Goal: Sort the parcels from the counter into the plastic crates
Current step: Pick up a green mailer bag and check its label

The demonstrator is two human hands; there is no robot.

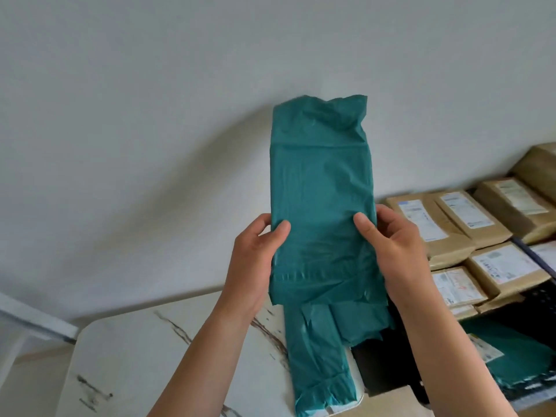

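Note:
I hold a green plastic parcel (322, 188) upright in front of the wall, above the counter. My left hand (255, 260) grips its lower left edge, thumb on the front. My right hand (397, 245) grips the lower right edge the same way. A second green parcel (319, 359) lies on the white marble counter (144, 350) just below the held one. To the right, several brown paper parcels (469, 224) with white labels fill a dark crate (535, 257). Another green parcel (511, 347) lies in a black crate (388, 377) at the lower right.
A plain white wall (150, 115) fills the upper view. The counter's rounded left corner (81, 332) sits near a white frame (33, 317) at the far left. Dark veins and smudges mark the counter top.

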